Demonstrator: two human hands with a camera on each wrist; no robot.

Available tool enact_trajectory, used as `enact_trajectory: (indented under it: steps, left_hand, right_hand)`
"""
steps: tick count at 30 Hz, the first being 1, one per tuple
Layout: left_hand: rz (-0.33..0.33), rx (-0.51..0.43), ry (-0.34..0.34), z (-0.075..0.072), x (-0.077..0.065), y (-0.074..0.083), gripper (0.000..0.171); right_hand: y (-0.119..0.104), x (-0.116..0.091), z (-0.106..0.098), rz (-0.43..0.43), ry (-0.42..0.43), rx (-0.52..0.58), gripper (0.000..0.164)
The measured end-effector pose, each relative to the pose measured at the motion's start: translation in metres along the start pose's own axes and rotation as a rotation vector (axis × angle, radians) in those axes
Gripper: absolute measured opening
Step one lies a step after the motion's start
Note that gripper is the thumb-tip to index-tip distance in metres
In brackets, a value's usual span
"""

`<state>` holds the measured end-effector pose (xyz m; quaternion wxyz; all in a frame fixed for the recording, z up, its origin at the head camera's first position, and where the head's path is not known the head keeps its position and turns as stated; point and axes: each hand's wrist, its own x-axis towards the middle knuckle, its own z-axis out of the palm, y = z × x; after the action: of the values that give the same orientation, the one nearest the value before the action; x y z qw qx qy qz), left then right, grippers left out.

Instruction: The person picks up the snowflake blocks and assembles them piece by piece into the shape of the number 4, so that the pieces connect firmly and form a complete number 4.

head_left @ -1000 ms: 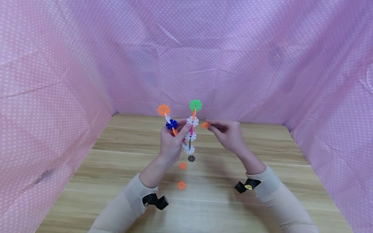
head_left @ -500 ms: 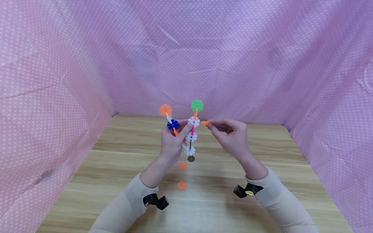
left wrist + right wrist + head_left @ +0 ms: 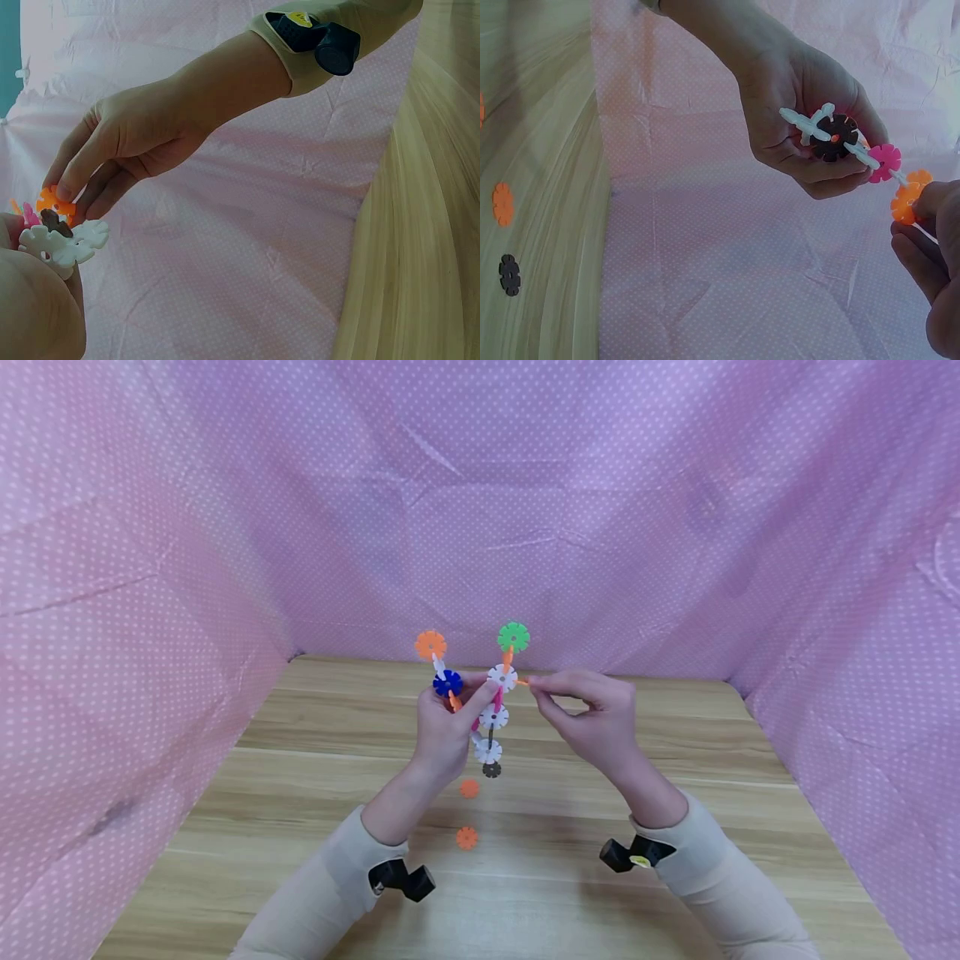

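Note:
My left hand (image 3: 442,735) grips a branching chain of interlocked, notched flower-shaped discs above the table. One branch ends in an orange disc (image 3: 431,644) beyond a blue disc (image 3: 447,683); the other is topped by a green disc (image 3: 513,637). The left thumb presses at a white disc (image 3: 502,677) on that second branch. Between thumb and fingers, my right hand (image 3: 596,710) pinches a separate orange disc (image 3: 904,208), edge-on in the head view, its rim right at the white disc's right side. In the right wrist view, a pink disc (image 3: 885,162) shows beside that joint.
On the wooden table (image 3: 300,777) lie a loose dark disc (image 3: 491,770) and two loose orange discs, a farther orange disc (image 3: 468,788) and a nearer orange disc (image 3: 467,837). Pink dotted cloth (image 3: 480,527) encloses the back and sides.
The right hand has turned its orange disc edge-on and brought it left, up to the white disc. The left hand and the chain have shifted slightly right.

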<state>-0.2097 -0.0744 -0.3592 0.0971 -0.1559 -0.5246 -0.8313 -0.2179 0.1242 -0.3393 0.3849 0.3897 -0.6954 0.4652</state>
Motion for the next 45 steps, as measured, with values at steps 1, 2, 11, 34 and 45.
enact_trajectory:
  steps: [1, 2, 11, 34, 45]
  left_hand:
    - [0.001, -0.006, -0.004, 0.000, 0.000, 0.000, 0.027]
    - [0.003, -0.011, -0.009, 0.000, 0.000, 0.000, 0.028]
    - [0.001, 0.045, -0.044, -0.001, -0.001, 0.002, 0.002]
    - [0.002, 0.110, -0.091, 0.000, -0.001, 0.003, 0.005]
    - [-0.001, 0.134, -0.010, -0.003, 0.000, 0.008, 0.013]
  right_hand:
    - [0.000, 0.000, 0.000, -0.038, 0.001, -0.042, 0.021]
    - [0.000, 0.001, -0.001, -0.075, 0.000, -0.078, 0.023]
    - [-0.007, 0.002, -0.004, -0.230, -0.017, -0.217, 0.009]
    - [-0.012, 0.007, -0.006, -0.290, -0.038, -0.224, 0.019]
    - [0.009, -0.004, -0.001, -0.052, -0.055, -0.180, 0.038]
